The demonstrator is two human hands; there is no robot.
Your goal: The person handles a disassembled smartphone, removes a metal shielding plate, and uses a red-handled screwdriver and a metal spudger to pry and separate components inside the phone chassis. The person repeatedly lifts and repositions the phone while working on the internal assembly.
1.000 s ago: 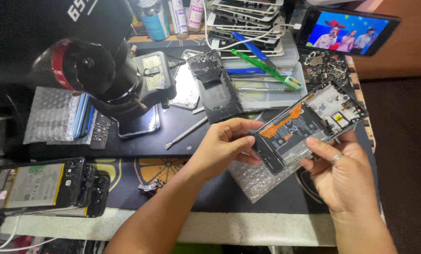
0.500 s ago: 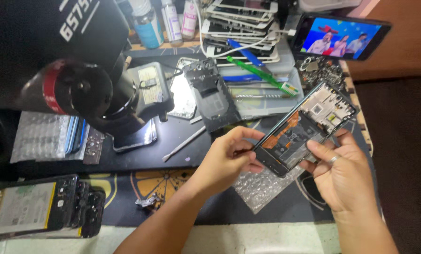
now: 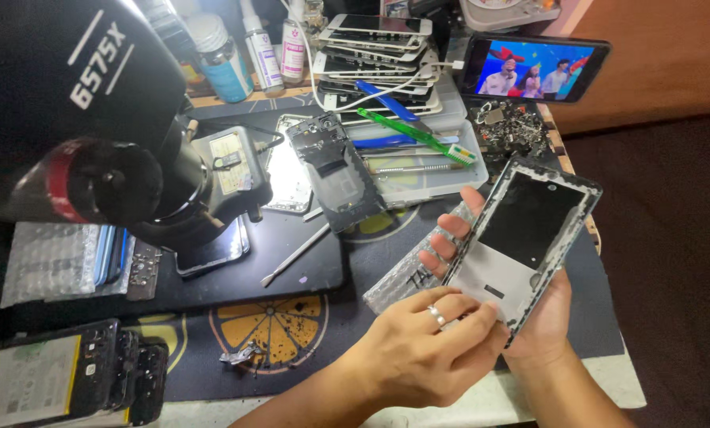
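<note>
The opened phone frame (image 3: pixel 525 242), at the near right above the mat, rests in the cupped right hand (image 3: pixel 541 317), fingers curled behind. The left hand (image 3: pixel 426 349), half closed, presses fingertips on its lower corner. It looks light, thin and fragile, best gripped by its long edges.

My right hand (image 3: pixel 541 317) cradles a stripped phone frame (image 3: pixel 521 238) from beneath, tilted, its dark and grey panel facing up, while my left hand (image 3: pixel 418 353), wearing 1 ring (image 3: pixel 437 315), presses fingertips on its lower edge beside the bubble wrap (image 3: pixel 398 281).
</note>
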